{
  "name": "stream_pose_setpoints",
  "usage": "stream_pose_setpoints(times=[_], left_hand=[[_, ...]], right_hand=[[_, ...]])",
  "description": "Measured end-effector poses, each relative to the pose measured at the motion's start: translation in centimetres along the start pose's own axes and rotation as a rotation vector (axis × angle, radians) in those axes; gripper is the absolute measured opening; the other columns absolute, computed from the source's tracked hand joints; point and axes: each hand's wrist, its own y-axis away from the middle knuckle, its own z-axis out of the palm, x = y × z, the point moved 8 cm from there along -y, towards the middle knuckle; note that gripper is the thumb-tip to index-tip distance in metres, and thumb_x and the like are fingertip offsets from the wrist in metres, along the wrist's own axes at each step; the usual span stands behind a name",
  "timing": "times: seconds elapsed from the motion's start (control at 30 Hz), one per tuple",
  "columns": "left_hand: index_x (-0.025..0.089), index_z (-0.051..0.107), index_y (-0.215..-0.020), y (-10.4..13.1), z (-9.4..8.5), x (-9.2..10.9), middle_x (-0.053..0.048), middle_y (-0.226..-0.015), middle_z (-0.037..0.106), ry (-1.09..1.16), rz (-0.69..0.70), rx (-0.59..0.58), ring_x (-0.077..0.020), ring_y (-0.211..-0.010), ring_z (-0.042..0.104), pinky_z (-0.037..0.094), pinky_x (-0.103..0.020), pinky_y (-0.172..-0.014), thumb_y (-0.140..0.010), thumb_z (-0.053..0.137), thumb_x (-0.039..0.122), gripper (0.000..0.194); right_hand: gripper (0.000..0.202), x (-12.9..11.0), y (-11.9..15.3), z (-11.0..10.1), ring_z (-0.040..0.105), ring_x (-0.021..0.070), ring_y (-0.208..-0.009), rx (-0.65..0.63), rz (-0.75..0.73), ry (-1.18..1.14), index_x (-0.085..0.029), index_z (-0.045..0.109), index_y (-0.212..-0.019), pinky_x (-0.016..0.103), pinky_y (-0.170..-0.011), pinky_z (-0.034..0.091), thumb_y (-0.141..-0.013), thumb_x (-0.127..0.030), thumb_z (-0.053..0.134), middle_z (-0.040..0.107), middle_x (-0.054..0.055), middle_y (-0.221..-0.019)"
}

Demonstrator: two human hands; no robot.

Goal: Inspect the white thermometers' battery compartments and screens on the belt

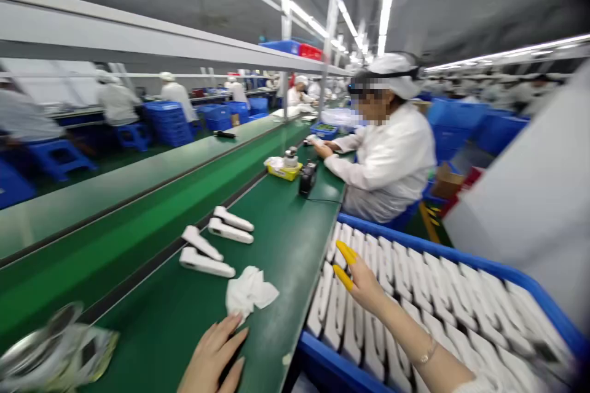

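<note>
My left hand [216, 353] is at the bottom centre, fingers spread over the green table [152, 325], its fingertips at the edge of a crumpled white cloth [249, 291]. Beyond the cloth lie several white handheld devices [207, 262] in two small groups. On the right, my right hand [362, 276], with yellow covers on two fingers, reaches over a blue bin [483, 258] filled with rows of white devices [408, 276]. Its covered fingers are apart near the row at the bin's left side, and nothing shows between them.
A co-worker in white [391, 153] sits beyond the bin, holding a white item. On the table ahead are a yellow tray [283, 173] and a black device [307, 178]. Blurred metal and plastic items [59, 350] lie at lower left. A shelf [161, 43] runs overhead.
</note>
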Motion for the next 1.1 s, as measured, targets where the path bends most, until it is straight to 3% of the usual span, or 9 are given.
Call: stream_pose_setpoints(times=[0.1, 0.2, 0.4, 0.57, 0.7, 0.8, 0.87, 1.0, 1.1], left_hand=[[0.033, 0.056, -0.121, 0.3, -0.9, -0.7, -0.004, -0.135, 0.047, 0.205, -0.165, -0.013, -0.0237, -0.122, 0.047, 0.045, -0.037, -0.097, -0.086, 0.045, 0.032, 0.036], [0.028, 0.06, -0.116, 0.6, -1.8, -1.7, -0.007, -0.135, 0.047, 0.419, -0.3, 0.052, -0.0245, -0.123, 0.045, 0.039, -0.039, -0.103, -0.085, 0.046, 0.033, 0.034], [0.023, 0.062, -0.109, 1.1, -2.6, -4.0, -0.011, -0.129, 0.05, 0.76, -0.431, 0.254, -0.0255, -0.119, 0.047, 0.036, -0.04, -0.103, -0.081, 0.05, 0.029, 0.031], [0.012, 0.028, -0.138, 1.6, -1.7, -5.9, -0.02, -0.141, 0.03, 1.07, -0.599, 0.432, -0.0261, -0.127, 0.035, 0.031, -0.039, -0.105, -0.076, 0.058, 0.033, 0.072], [0.008, 0.008, -0.141, 1.5, -0.9, -6.9, -0.023, -0.145, 0.022, 1.496, -0.723, 0.538, -0.0261, -0.131, 0.031, 0.027, -0.035, -0.107, -0.073, 0.063, 0.047, 0.096], [0.015, 0.023, -0.138, 1.5, -1.6, -7.7, -0.016, -0.14, 0.035, 1.831, -0.729, 0.713, -0.0232, -0.127, 0.038, 0.032, -0.033, -0.102, -0.079, 0.051, 0.055, 0.077], [0.016, 0.042, -0.125, 1.5, -1.9, -8.1, -0.013, -0.127, 0.051, 1.984, -0.737, 0.769, -0.0235, -0.115, 0.05, 0.039, -0.033, -0.095, -0.079, 0.046, 0.061, 0.065], [0.012, 0.058, -0.091, 1.6, -1.0, -8.1, -0.01, -0.081, 0.066, 2.173, -0.886, 0.687, -0.0217, -0.075, 0.063, 0.047, -0.033, -0.075, -0.071, 0.044, 0.073, 0.066], [0.013, 0.056, -0.08, 1.4, -1.1, -7.6, -0.008, -0.066, 0.063, 2.144, -0.875, 0.609, -0.0221, -0.063, 0.061, 0.048, -0.037, -0.07, -0.068, 0.041, 0.078, 0.068]], right_hand=[[0.051, -9.7, -3.3, 3.1, 0.036, 0.0249, -0.129, -0.089, -0.218, -0.201, -0.016, 0.037, -0.136, 0.046, -0.107, 0.032, -0.089, -0.037, 0.042, 0.041, 0.016, -0.138], [0.044, -17.5, -6.0, 6.0, 0.04, 0.0257, -0.125, -0.178, -0.301, -0.304, -0.015, 0.049, -0.127, 0.046, -0.104, 0.035, -0.087, -0.033, 0.046, 0.043, 0.017, -0.135], [0.053, -27.1, -10.4, 11.6, 0.034, 0.0296, -0.128, -0.321, -0.265, -0.436, -0.017, 0.051, -0.127, 0.044, -0.106, 0.029, -0.075, -0.024, 0.06, 0.039, 0.015, -0.138], [0.057, -28.9, -12.5, 14.0, 0.045, 0.0334, -0.118, -0.37, -0.169, -0.475, -0.017, 0.05, -0.126, 0.05, -0.101, 0.031, -0.07, -0.018, 0.062, 0.052, 0.016, -0.122], [0.057, -29.0, -10.7, 13.4, 0.061, 0.0228, -0.092, -0.515, -0.008, -0.713, -0.019, 0.041, -0.131, 0.038, -0.08, 0.048, -0.078, -0.033, 0.057, 0.061, 0.01, -0.104], [0.058, -29.3, -5.9, 13.5, 0.061, 0.0128, -0.069, -0.768, 0.373, -1.225, -0.019, 0.045, -0.123, 0.023, -0.059, 0.047, -0.072, -0.037, 0.066, 0.063, 0.004, -0.089], [0.058, -29.8, -2.4, 13.4, 0.058, 0.0095, -0.062, -0.893, 0.508, -1.376, -0.019, 0.052, -0.113, 0.017, -0.051, 0.041, -0.061, -0.031, 0.076, 0.063, 0.001, -0.08], [0.062, -29.5, 2.5, 13.7, 0.052, 0.0074, -0.047, -0.973, 0.447, -1.339, -0.019, 0.053, -0.11, 0.017, -0.043, 0.034, -0.054, -0.025, 0.08, 0.062, -0.001, -0.068], [0.065, -27.9, 3.5, 14.2, 0.053, 0.0095, -0.044, -0.827, 0.471, -1.378, -0.019, 0.051, -0.11, 0.017, -0.041, 0.031, -0.056, -0.041, 0.079, 0.059, -0.002, -0.059]])
